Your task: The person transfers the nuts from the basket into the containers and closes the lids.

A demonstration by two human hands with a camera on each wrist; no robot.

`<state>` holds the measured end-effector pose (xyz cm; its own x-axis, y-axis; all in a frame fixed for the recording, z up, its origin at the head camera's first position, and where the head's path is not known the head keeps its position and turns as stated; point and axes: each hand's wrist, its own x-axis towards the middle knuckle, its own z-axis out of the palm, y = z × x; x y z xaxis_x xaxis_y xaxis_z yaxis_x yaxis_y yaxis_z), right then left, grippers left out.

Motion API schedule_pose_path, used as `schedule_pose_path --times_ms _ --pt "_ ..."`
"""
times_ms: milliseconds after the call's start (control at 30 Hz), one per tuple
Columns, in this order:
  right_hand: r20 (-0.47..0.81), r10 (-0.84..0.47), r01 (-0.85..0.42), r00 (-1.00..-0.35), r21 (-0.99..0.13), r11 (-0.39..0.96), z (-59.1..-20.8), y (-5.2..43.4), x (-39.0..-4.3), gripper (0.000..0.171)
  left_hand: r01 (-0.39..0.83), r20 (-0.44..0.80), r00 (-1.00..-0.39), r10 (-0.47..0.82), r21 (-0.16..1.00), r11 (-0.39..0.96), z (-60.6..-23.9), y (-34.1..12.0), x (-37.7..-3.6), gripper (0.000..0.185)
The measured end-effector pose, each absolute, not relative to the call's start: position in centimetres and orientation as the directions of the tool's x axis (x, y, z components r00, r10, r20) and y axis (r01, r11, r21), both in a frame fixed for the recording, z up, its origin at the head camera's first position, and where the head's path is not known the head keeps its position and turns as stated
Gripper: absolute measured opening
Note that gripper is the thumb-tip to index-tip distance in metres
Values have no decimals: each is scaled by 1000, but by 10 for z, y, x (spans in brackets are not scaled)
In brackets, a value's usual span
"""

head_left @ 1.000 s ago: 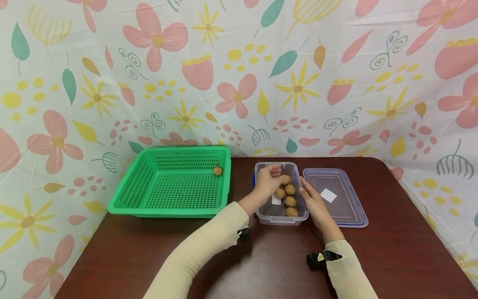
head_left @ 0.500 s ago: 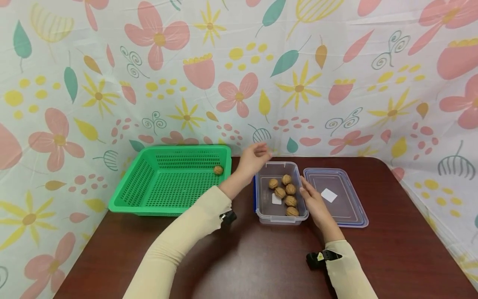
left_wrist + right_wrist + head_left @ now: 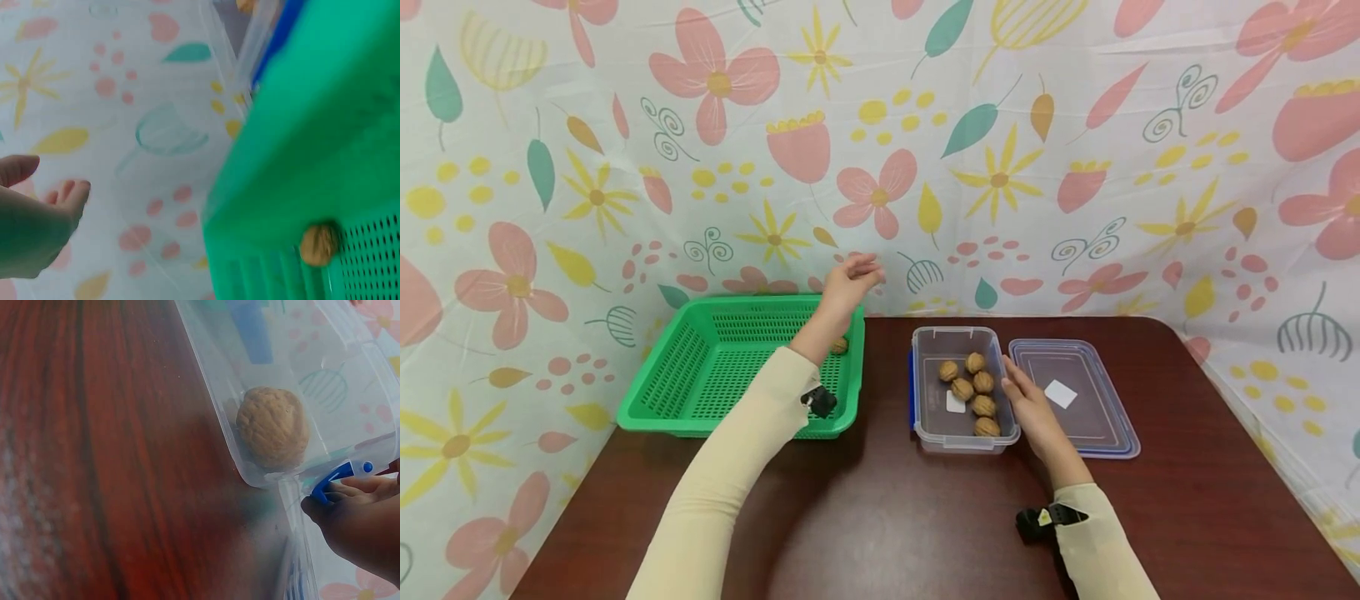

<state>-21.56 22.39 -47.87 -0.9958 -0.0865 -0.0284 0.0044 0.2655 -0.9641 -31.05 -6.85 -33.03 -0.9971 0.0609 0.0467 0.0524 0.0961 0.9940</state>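
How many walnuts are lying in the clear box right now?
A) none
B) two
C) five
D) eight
C: the head view shows five walnuts in the clear box, and a separate one lies in the green basket.

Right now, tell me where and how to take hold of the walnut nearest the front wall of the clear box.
Pinch that walnut across its rounded sides from straight above, thumb toward the box middle, where the floor is bare. It lies in the front right corner against the walls, with another walnut just behind, so a sideways approach looks blocked. The right hand rests at that wall, closest.
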Motion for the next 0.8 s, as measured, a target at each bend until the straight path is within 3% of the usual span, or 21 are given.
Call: schedule_pose_path --times_ms 333,600,800 --pt "-14 -84 -8 -996 -965 260 -478 224 -216 53 49 23 -979 202 991 125 -346 -121 -330 44" --pt "-20 -92 -5 -996 -965 260 -478 223 -217 53 -26 -59 -948 314 994 108 -371 -156 -344 47" --pt "-24 -89 -1 -996 -963 268 -477 224 -217 53 -87 -146 -914 379 982 169 -388 -170 -352 46"
